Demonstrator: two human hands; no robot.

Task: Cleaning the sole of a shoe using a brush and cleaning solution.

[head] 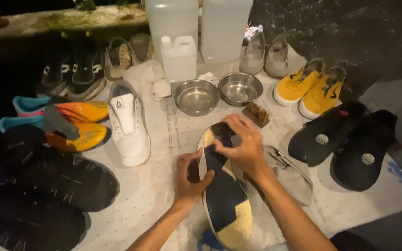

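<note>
Left hand [189, 179] gripping shoe [224, 190] at side, sole up, on sheet [164, 139]. Right hand [242, 146] pressing down on sole near toe, fingers curled; whether holding anything, can't tell. Brush [256, 114] lying just beyond.

Pretty cramped around the upturned shoe [224, 195]. To its left there was a bare strip of dotted sheet [159, 181] before the white sneaker [129, 123], so that side had some room. Right side was tighter: a grey cloth shoe [291, 174] lay just beside it, with the black pair [345, 142] further out. Straight ahead, the wooden brush [256, 113] and two steel bowls [196, 96] blocked the way, jugs [179, 56] behind those. The far left was walled off by orange boots [77, 123] and dark shoes [66, 179].
</note>
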